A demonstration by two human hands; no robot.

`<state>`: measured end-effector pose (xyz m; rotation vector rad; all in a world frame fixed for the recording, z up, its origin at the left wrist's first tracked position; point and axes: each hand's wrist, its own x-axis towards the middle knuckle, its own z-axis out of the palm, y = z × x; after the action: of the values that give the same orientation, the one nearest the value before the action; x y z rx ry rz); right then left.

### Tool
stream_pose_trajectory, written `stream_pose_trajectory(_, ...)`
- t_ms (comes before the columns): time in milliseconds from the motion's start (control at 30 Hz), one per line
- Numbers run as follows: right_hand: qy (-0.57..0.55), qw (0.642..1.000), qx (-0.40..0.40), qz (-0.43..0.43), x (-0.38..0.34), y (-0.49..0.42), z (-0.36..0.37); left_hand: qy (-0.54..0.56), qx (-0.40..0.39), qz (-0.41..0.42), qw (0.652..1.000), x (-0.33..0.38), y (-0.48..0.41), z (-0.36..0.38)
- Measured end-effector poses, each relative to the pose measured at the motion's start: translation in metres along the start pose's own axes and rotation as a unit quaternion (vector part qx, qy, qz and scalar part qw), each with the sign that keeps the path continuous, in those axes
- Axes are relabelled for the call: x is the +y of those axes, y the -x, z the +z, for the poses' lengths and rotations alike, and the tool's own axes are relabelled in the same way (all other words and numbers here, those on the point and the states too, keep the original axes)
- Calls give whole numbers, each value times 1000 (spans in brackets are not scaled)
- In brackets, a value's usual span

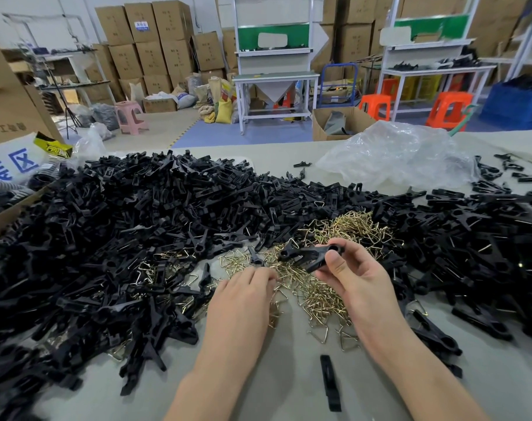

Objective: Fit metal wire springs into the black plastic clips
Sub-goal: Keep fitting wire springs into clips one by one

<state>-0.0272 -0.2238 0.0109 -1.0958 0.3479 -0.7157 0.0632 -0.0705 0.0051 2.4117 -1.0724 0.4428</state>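
Note:
A heap of brass-coloured wire springs (pixel 316 287) lies in the middle of the table. My right hand (pixel 354 276) holds a black plastic clip (pixel 307 253) above that heap, thumb and fingers curled round its rear end, jaws pointing left. My left hand (pixel 243 294) rests palm down on the springs' left edge, its fingertips curled into the wires; whether it pinches a spring is hidden. A very large mound of black clips (pixel 131 226) fills the left and back of the table, and more clips (pixel 483 238) pile up on the right.
A single black clip half (pixel 330 382) lies on the bare table between my forearms. A crumpled clear plastic bag (pixel 401 156) sits at the back right. A cardboard box (pixel 3 208) stands at the left edge. Workbenches, stools and stacked cartons are beyond the table.

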Motion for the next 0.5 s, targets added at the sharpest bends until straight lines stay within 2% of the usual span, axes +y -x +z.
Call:
stream_pose_trajectory(100, -1, 1000, -4, 0, -1, 1, 0, 93, -20, -41, 995, -2, -2, -1)
stream_pose_trajectory(200, -12, 1000, -13, 9, 0, 0, 0, 263, 1, -98, 960, 2, -3, -6)
stream_pose_trajectory(267, -11, 999, -35, 14, 1, 0, 1, 359, 13, -145, 922, 5, -4, -10)
stream_pose_trajectory(367, 4, 996, -83, 19, 2, 1, 2, 504, 6, -209, 838, 10, -6, -14)
stream_pose_trajectory(500, 13, 995, -100, 28, 2, 1, 1, 599, -4, -235, 766, 12, -9, -17)
